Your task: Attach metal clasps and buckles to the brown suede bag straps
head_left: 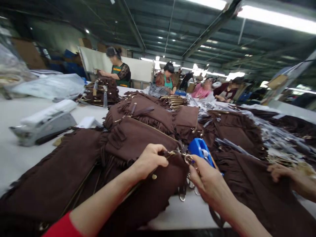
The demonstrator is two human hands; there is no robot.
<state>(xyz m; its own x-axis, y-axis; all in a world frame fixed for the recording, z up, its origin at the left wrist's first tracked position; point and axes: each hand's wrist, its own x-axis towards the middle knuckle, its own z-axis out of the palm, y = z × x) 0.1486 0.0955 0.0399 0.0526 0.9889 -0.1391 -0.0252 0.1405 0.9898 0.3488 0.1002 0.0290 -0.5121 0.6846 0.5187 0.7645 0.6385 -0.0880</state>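
Note:
My left hand pinches the top corner of a dark brown fringed bag, close to a small metal fitting. My right hand is closed on a metal clasp, which meets the fitting at the bag's corner; whether the two are linked is too small to tell. A dark strap with metal rings hangs below my right hand. Just behind that hand stands a blue tape dispenser, partly hidden by my fingers. More brown fringed bags lie piled beyond my hands.
Another person's hand rests on a brown bag at the right. Plastic-wrapped straps lie farther back there. A plastic-wrapped bundle is on the white table at left. Several co-workers are at the far side.

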